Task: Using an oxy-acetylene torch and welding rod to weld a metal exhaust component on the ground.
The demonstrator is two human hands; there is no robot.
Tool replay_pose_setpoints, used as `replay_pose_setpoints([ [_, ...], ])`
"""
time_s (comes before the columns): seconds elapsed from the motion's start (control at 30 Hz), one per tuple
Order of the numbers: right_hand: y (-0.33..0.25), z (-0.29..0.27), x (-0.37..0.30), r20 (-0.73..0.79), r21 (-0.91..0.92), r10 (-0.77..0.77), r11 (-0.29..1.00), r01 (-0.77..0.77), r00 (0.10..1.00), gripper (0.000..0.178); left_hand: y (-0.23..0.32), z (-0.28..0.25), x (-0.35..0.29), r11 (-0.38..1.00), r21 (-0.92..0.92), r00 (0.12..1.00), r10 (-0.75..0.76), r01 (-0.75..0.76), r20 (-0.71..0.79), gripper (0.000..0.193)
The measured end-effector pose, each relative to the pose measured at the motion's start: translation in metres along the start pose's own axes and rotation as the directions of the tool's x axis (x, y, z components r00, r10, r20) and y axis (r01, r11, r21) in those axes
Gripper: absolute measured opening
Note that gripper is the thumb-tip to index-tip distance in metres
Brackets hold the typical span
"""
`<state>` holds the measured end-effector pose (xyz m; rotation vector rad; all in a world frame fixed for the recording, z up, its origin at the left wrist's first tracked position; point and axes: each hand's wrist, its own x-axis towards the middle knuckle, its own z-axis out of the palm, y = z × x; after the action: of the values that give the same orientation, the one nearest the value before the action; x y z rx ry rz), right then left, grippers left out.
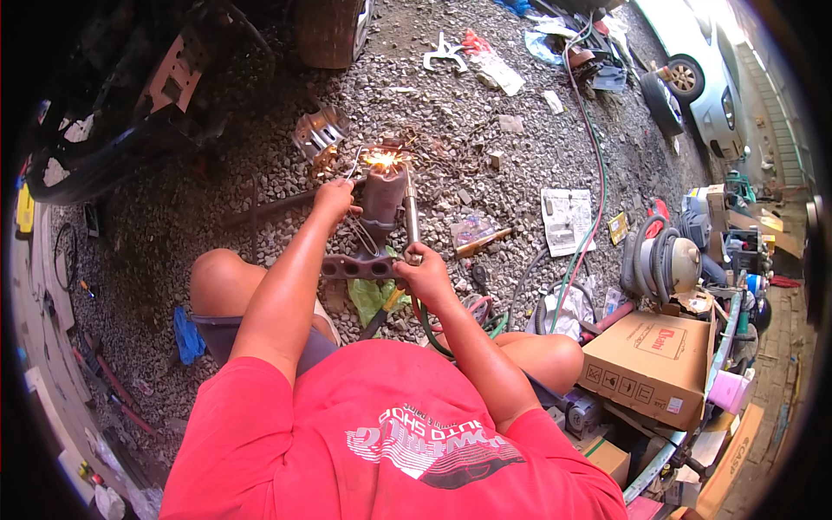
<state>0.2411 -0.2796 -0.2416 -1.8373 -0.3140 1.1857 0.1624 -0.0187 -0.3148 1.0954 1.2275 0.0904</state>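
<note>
An exhaust manifold with a rusty cylindrical body (381, 201) stands between my bent knees, its flange with a row of holes (357, 267) toward me. Bright sparks and flame (382, 159) burst at the cylinder's far end. My right hand (423, 270) is closed around a gas torch (412, 217), whose tip points at the glowing spot. Pinched in my left hand (333, 204) is a thin metal rod (354, 163) that reaches up beside the sparks. A bent wire loop (362, 234) shows below that hand. The glare hides the exact point of contact.
Green and red hoses (596, 173) run across the gravel at right. A curved metal shield (321, 132) lies beyond my left hand, a newspaper sheet (567, 222) to the right. Nearer are a cardboard box (646, 364) and a tank with coiled hose (685, 264). Car parts (173, 78) stand far left.
</note>
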Motion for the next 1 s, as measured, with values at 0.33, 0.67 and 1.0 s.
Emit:
replay_pose_setpoints([
  [0.33, -0.002, 0.000, -0.001, -0.023, 0.018, -0.011, 1.000, 0.011, 1.000, 0.020, 0.005, 0.002, -0.002, 0.998, -0.068, 0.999, 0.008, -0.010, -0.035, 0.036],
  [0.67, -0.006, 0.009, -0.013, -0.075, -0.243, -0.129, 0.964, 0.107, 0.989, 0.020, -0.032, 0.025, -0.019, 0.918, -0.390, 0.997, 0.051, -0.070, -0.059, 0.038],
  [1.0, -0.030, 0.028, -0.015, -0.054, -0.144, -0.007, 0.990, -0.001, 0.999, 0.027, -0.049, -0.001, 0.009, 0.909, -0.414, 0.998, 0.062, -0.057, -0.001, 0.039],
])
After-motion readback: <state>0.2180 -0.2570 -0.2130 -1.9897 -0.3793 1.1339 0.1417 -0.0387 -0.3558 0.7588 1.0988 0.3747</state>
